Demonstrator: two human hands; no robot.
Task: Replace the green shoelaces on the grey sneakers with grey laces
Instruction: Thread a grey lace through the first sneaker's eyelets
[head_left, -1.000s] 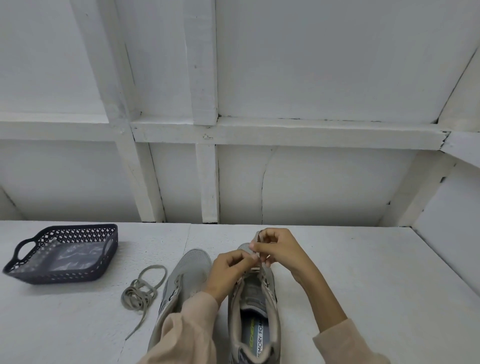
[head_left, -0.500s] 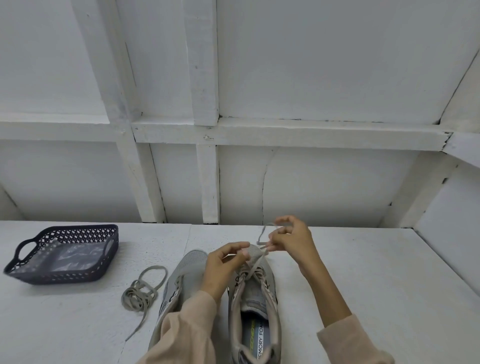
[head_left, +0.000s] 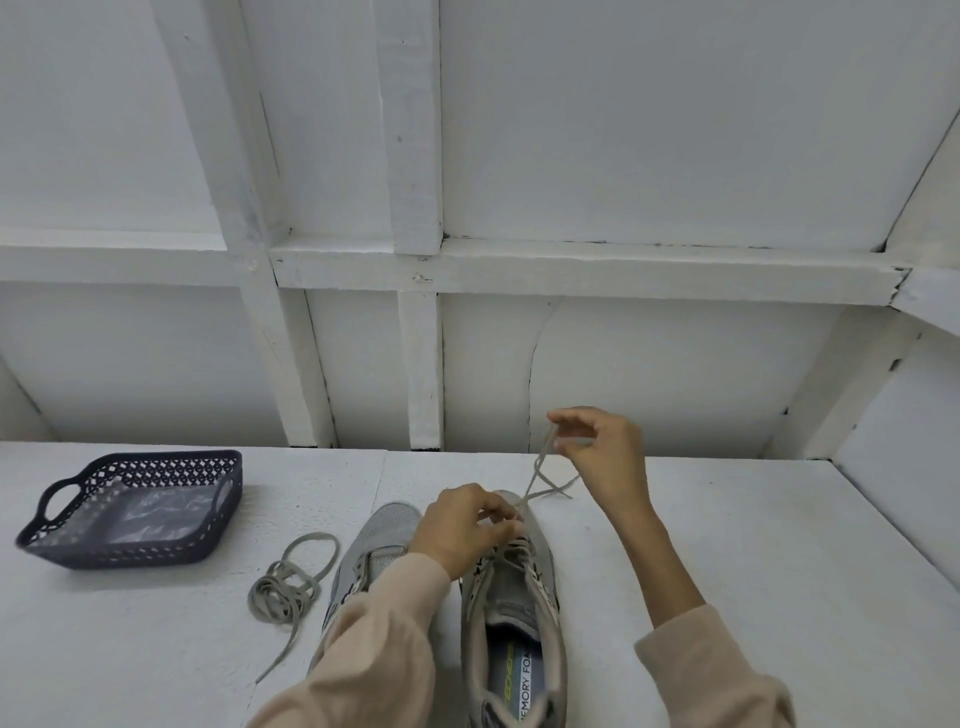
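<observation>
R hand (head_left: 602, 452) right of ctr, raised above table, thumb + fingers pinching grey lace (head_left: 537, 467). Lace runs down-left to front eyelets of sneaker (head_left: 511, 592) at bottom ctr. L hand (head_left: 462, 530) on that sneaker's front, fingers curled, pinching lace at eyelets. 2nd sneaker (head_left: 387, 525) just left, partly under L sleeve (head_left: 384, 623). Loose lace bundle (head_left: 288, 579) further left. Dark basket (head_left: 130, 551) mid left. White table (head_left: 753, 545), white panelled wall (head_left: 675, 364) behind.
</observation>
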